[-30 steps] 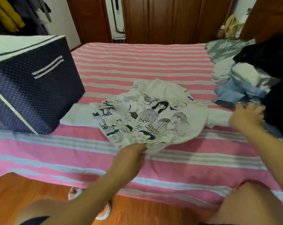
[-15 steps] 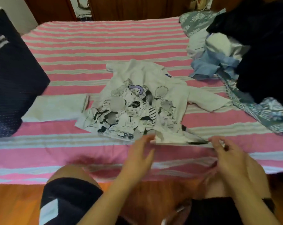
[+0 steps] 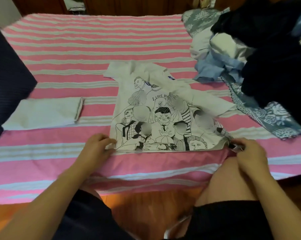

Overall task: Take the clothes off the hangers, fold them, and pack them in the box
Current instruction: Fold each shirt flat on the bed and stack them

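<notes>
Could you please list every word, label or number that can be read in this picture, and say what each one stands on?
"I LOVE BE": hand-lettered on the chest of the white printed T-shirt; a fold hides the rest.
Small blue tag near the T-shirt's shoulder: too small to read.
Nothing else carries legible text.

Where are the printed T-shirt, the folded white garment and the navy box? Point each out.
printed T-shirt point(image 3: 163, 118): head view, on the drawn front.
folded white garment point(image 3: 42, 113): head view, on its top layer.
navy box point(image 3: 8, 80): head view, on its side wall.

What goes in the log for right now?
step: spreading printed T-shirt on bed | left hand: holds hem corner | right hand: pinches hem corner
</notes>
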